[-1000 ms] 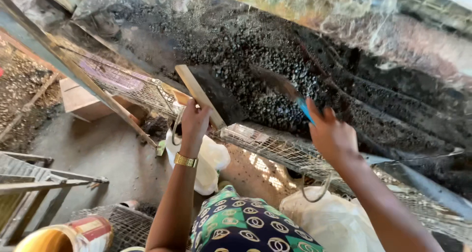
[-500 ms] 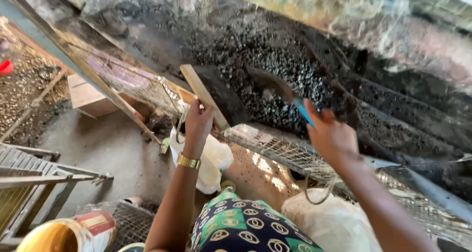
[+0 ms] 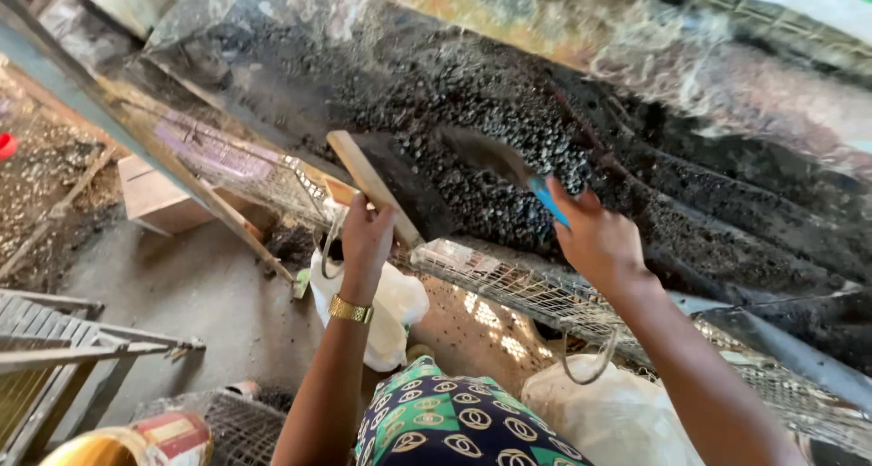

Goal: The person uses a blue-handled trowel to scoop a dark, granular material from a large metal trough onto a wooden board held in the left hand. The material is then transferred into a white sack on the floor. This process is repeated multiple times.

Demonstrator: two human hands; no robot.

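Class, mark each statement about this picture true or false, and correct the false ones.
1. The left hand holds a flat pale wooden board. True.
2. The right hand holds a tool with a red handle. False: the blue-handled trowel has a blue handle.
3. A gold bracelet sits on the left wrist. True.
4. The dark pellets lie in a white bucket. False: they lie spread on a dark sloping surface.
5. White sacks lie below the wire mesh edge. True.

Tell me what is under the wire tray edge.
Under the wire tray hang two white bags and a cord loop. The bags' contents are hidden, as the patterned cloth covers the ground below.
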